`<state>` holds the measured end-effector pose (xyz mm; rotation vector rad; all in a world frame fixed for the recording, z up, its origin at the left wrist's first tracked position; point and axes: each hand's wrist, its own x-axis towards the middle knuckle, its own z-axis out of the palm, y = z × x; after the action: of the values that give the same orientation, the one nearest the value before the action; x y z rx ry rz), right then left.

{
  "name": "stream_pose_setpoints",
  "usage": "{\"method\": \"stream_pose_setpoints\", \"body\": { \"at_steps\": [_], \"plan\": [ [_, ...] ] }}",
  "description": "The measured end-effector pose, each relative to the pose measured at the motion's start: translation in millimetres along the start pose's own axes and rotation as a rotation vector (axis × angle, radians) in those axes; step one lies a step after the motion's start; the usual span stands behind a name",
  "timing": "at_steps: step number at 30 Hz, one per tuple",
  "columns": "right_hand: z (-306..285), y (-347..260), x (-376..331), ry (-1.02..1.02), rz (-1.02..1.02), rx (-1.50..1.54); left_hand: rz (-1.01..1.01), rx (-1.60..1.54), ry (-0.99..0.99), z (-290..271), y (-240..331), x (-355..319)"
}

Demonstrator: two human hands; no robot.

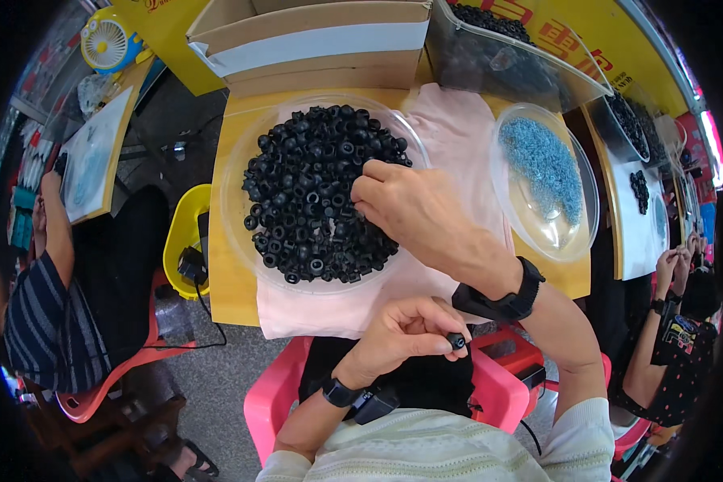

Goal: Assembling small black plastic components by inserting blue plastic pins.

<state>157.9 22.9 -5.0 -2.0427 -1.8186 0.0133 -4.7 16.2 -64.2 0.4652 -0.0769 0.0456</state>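
My left hand point(406, 337) pinches a small black cap-like part point(456, 341) between thumb and fingers, above my lap. A round opening with a bluish tint shows in that part. My right hand point(410, 205) reaches over the right side of a heap of small black plastic parts point(317, 193). Its fingers are bent together at the heap, and whatever lies between them is hidden. The heap fills a wide, clear round tray point(231, 189) on a pink cloth point(313, 316). Right of it, a clear lid-like dish point(530, 233) holds many tiny blue pieces point(546, 161).
Behind the tray stand a cardboard box point(321, 52) and a clear bin point(522, 72) of black parts. A yellow bucket point(173, 241) is left of the wooden table point(233, 273). One person point(48, 313) sits at left, another point(659, 361) at right.
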Motion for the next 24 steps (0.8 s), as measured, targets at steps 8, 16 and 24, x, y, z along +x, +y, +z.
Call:
{"method": "stream_pose_setpoints", "body": {
  "at_steps": [8, 16, 24],
  "plan": [
    [10.6, -1.7, 3.1, -0.017, -0.012, -0.02, -0.012, 0.043, 0.037, -0.5, -1.8, 0.0],
    [8.3, -2.7, 3.3, -0.023, 0.037, -0.048, -0.005, 0.071, 0.053, 1.6, -2.9, 0.7],
    [-38.5, -1.7, -41.3, 0.141, 0.073, 0.171, 0.039, 0.08, 0.086, 4.2, -3.2, -1.4]
  ]
}}
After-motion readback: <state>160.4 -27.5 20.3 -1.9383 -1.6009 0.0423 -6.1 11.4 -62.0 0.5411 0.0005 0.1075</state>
